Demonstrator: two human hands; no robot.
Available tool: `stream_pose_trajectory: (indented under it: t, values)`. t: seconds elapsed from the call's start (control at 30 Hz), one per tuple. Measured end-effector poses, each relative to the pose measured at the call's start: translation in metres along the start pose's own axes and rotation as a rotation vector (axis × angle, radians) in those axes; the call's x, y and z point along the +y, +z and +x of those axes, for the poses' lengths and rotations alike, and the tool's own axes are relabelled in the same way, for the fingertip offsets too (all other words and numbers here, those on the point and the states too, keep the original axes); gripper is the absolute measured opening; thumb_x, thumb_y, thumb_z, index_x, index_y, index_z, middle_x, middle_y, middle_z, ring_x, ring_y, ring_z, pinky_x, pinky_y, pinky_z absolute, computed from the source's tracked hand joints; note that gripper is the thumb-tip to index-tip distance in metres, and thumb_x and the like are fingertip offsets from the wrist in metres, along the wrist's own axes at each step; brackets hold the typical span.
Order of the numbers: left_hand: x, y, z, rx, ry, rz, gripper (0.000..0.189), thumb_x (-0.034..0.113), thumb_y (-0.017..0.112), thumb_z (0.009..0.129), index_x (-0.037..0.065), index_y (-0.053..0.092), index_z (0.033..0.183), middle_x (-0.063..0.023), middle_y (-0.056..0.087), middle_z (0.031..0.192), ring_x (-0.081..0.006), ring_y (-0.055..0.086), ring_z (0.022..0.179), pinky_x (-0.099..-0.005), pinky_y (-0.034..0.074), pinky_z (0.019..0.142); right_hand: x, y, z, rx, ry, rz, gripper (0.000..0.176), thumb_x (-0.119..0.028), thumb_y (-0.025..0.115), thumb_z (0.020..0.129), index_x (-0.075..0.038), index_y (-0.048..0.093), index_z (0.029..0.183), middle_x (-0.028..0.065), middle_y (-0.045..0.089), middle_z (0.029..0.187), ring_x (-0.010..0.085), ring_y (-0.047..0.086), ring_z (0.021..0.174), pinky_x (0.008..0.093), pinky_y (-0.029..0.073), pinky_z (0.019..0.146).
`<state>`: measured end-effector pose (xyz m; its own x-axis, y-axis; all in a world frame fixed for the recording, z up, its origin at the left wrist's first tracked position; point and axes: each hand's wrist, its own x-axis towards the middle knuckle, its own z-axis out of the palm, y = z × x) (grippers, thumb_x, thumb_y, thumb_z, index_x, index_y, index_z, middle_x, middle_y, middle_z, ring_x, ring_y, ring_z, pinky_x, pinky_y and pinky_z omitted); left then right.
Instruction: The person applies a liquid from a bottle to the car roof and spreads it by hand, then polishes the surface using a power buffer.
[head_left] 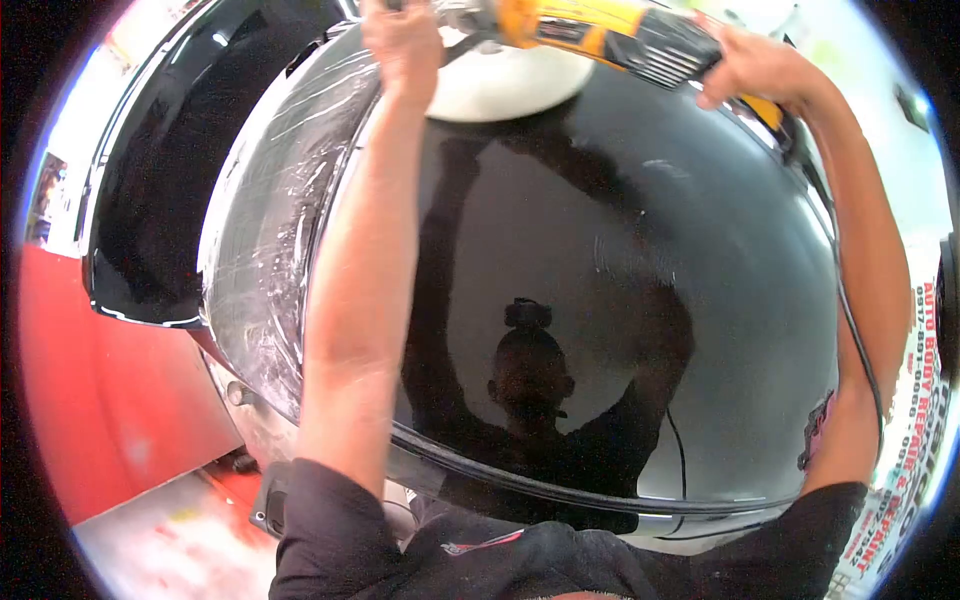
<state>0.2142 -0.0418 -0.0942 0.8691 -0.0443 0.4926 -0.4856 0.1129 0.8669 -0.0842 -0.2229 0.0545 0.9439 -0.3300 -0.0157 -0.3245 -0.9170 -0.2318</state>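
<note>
A yellow and black power polisher (pixel 580 25) lies across the top of the view, with its round white pad (pixel 520 90) on a glossy black car panel (pixel 560 230). My left hand (pixel 405 45) is closed at the polisher's head end; its fingers are partly cut off by the frame's upper edge. Around the black rear end of the tool, my right hand (pixel 750 65) is wrapped. A dark power cord (pixel 850 310) runs down beside my right arm. The panel mirrors my head and arms and shows faint smudges.
White streaky residue covers the curved side panel (pixel 275 190) on the left. Beyond it stands another black panel (pixel 160 170), near a red surface (pixel 110 370). A printed banner (pixel 910 420) is at the right. The panel's dark trim edge (pixel 520 480) runs close to my body.
</note>
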Motion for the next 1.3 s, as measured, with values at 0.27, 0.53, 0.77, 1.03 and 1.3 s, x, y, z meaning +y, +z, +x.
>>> stream_pose_trajectory:
  t: [0.27,0.53,0.77,1.03,1.3]
  values:
    - [0.046,-0.033,-0.025,-0.208,0.225,0.267,0.032,0.028,0.069,0.097,0.001,0.064,0.114,-0.0074,0.065,0.089,-0.0132,0.061,0.074,-0.0288,0.053,0.056,-0.034,0.02,-0.072,-0.276,0.095,0.484,0.086,-0.006,0.077,0.072,-0.01,0.039,0.149,0.0056,0.064,0.095,0.01,0.06,0.07,0.027,0.05,0.052]
    - [0.173,0.144,-0.148,-0.702,0.433,0.096,0.029,0.025,0.067,0.097,0.001,0.064,0.113,-0.0174,0.069,0.089,-0.0278,0.062,0.077,-0.0417,0.05,0.077,0.046,0.041,-0.289,0.125,0.41,0.922,0.088,0.003,0.074,0.069,-0.004,0.032,0.147,0.01,0.061,0.094,0.0139,0.061,0.069,0.0307,0.052,0.056]
    - [0.243,0.286,-0.298,-0.887,0.489,-0.106,0.041,0.029,0.069,0.093,0.002,0.063,0.124,-0.0255,0.071,0.105,-0.0428,0.068,0.102,-0.0462,0.052,0.09,0.096,0.04,-0.43,0.36,0.824,0.937,0.063,-0.003,0.08,0.07,-0.005,0.055,0.128,0.0041,0.067,0.085,0.0099,0.059,0.057,0.0278,0.049,0.047]
    - [0.283,0.324,-0.421,-0.921,0.339,-0.501,0.024,0.007,0.072,0.084,0.001,0.059,0.103,-0.0275,0.069,0.094,-0.0496,0.065,0.096,-0.0543,0.051,0.085,0.085,0.033,-0.512,0.528,1.047,0.705,0.096,-0.005,0.074,0.063,-0.005,0.038,0.152,0.0074,0.065,0.105,0.017,0.061,0.09,0.0298,0.049,0.087]
    - [0.251,0.223,-0.305,-0.79,0.368,-0.269,0.026,0.015,0.07,0.09,-0.001,0.063,0.109,-0.0269,0.071,0.099,-0.0458,0.068,0.099,-0.0481,0.053,0.088,0.038,0.019,-0.434,0.341,0.936,0.879,0.1,0.002,0.073,0.063,-0.008,0.032,0.154,0.0031,0.062,0.091,0.0113,0.058,0.068,0.0275,0.049,0.057]
